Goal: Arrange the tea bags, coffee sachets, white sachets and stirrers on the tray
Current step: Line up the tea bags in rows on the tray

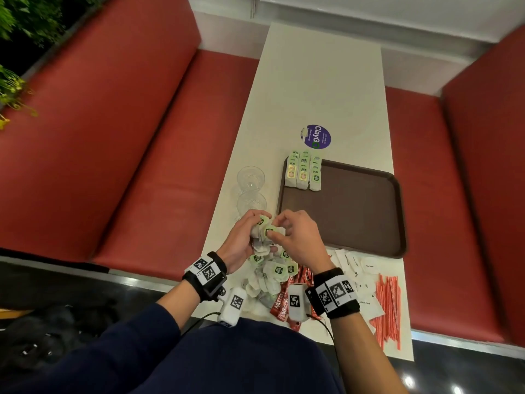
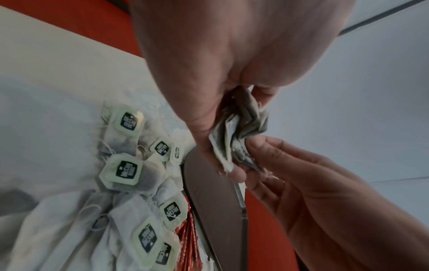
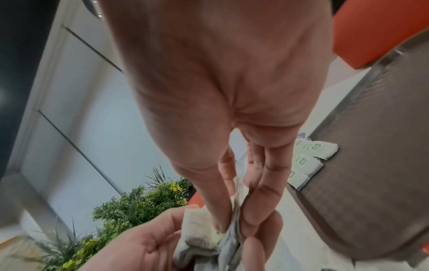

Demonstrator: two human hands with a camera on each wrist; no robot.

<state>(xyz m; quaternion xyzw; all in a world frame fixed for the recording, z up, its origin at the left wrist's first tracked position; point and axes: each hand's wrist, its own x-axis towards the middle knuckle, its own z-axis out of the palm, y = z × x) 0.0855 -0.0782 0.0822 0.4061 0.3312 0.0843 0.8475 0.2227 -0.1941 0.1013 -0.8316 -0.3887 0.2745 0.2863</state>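
Both hands work a bunch of tea bags (image 1: 265, 231) above the surface (image 1: 321, 89), near the brown tray (image 1: 355, 211). The left hand (image 1: 244, 240) cups the bunch; the right hand (image 1: 295, 234) pinches one bag. Handling judgement: soft, light filter paper – strings tangle, so grip the stiffer green tag.

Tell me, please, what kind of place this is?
Probably a cafe or canteen booth: red padded benches flank a narrow white table, with a brown serving tray and heaps of tea bags, coffee sachets and stirrers.
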